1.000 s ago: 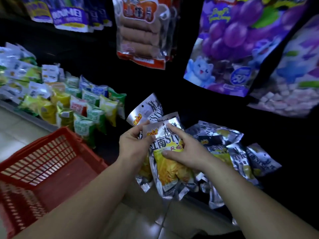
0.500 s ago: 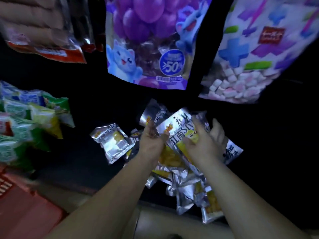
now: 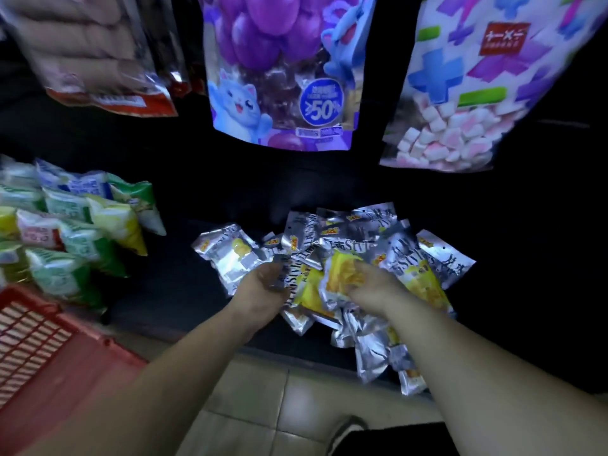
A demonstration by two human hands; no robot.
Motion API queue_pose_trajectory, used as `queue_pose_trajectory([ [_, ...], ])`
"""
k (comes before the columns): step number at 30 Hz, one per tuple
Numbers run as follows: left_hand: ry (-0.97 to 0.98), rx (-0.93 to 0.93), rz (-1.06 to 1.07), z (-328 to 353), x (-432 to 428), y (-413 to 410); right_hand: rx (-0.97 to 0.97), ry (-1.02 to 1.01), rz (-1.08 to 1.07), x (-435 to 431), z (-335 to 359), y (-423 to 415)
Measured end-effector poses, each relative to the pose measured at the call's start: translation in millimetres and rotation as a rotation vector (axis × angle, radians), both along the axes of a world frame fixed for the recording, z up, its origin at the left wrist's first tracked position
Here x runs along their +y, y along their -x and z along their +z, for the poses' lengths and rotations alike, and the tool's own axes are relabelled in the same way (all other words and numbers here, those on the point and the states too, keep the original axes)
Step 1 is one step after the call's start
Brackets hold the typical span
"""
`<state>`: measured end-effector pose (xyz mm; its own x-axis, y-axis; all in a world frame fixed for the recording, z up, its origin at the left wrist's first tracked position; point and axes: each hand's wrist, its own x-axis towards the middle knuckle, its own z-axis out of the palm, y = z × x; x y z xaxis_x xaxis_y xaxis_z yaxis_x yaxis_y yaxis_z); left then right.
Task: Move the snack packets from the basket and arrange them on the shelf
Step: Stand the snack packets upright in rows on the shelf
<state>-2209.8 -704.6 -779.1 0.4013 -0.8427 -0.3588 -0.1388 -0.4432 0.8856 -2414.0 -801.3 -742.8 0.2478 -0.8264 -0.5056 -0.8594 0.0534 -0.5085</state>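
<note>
Several silver snack packets with yellow pictures (image 3: 358, 238) lie heaped on the dark bottom shelf (image 3: 171, 291). My left hand (image 3: 263, 287) grips one silver packet (image 3: 296, 268) at the heap's left side. My right hand (image 3: 375, 287) holds another packet (image 3: 342, 274) at the heap's middle, fingers curled on its yellow part. One silver packet (image 3: 227, 255) lies apart to the left of my left hand. The red plastic basket (image 3: 36, 343) stands on the floor at the lower left; its inside is mostly out of view.
Green, yellow and white small packets (image 3: 82, 225) fill the shelf to the left. Large bags hang above: a purple grape one (image 3: 279, 70), a marshmallow one (image 3: 467, 87), a red-edged one (image 3: 95, 54). Pale floor tiles (image 3: 250, 399) run below the shelf edge.
Both hands have come down with the silver packets onto the heap on the shelf. The view has shifted a little left, and the basket corner shows again.
</note>
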Motion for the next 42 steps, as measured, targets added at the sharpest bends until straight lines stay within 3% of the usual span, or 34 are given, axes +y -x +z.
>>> queue_pose_trajectory([
  [2, -0.029, -0.059, 0.033, 15, 24, -18, -0.045, 0.041, 0.111, 7, 10, -26],
  [6, -0.121, -0.167, 0.023, 36, 70, -55, -0.253, -0.081, 0.287, 40, 24, -87],
  [12, -0.250, -0.346, -0.058, 67, 122, -117, -0.151, -0.113, 0.489, 74, 22, -153],
  [20, -0.186, -0.195, -0.104, -15, 111, -87, -0.058, -0.041, 0.506, 68, -1, -136],
  [28, -0.307, -0.511, -0.273, -65, 158, -115, -0.069, -0.045, 0.497, 84, -9, -168],
  [31, -0.273, -0.386, -0.230, -62, 174, -120, -0.100, -0.037, 0.557, 102, -4, -199],
  [39, -0.093, -0.033, 0.385, -69, 216, -138, -0.132, -0.034, 0.627, 138, 12, -213],
  [42, -0.068, 0.119, 0.507, -64, 222, -144, -0.153, -0.027, 0.603, 141, 18, -208],
])
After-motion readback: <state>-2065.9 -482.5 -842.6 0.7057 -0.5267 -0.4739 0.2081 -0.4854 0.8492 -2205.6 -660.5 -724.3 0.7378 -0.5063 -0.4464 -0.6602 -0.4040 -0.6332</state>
